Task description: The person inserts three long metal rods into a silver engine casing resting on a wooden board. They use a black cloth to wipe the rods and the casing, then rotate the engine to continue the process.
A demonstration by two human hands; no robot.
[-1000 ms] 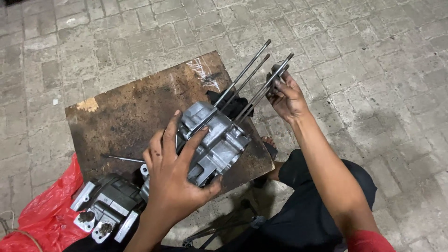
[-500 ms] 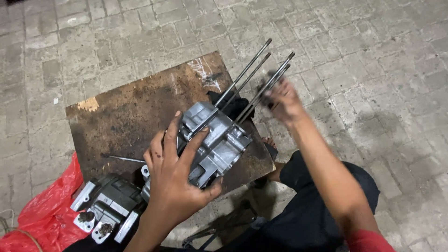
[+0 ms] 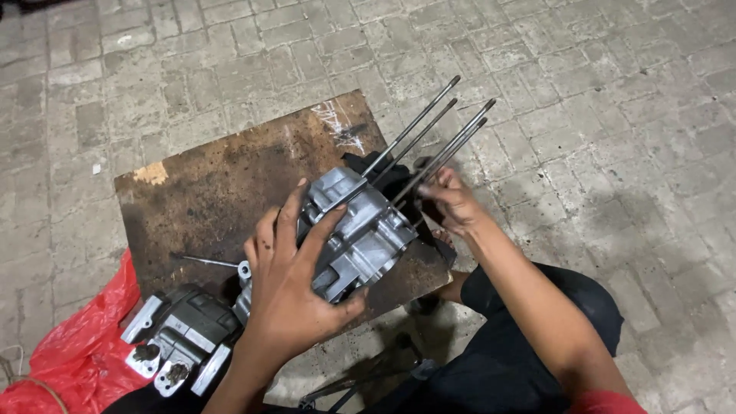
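we see the left hand (image 3: 287,295) spread over the grey engine case (image 3: 360,234), fingers clasped on its upper side, at the right edge of the rusty metal plate (image 3: 207,192). four long studs (image 3: 429,142) point up and right from the case. the right hand (image 3: 452,203) is at their base, fingers curled; whether it grips a stud we cannot tell. a dark cloth (image 3: 395,180) hides that part.

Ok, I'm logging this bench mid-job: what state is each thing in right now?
Engine case: tilted on the board, gripped from above.
Four long studs: fitted in the case, sticking up and away.
Left hand: fingers spread over the case.
Right hand: closed at the stud bases.
Wooden board: flat on the paving, stained.
Second engine part: lying at the board's edge, untouched.
Red bag: crumpled.
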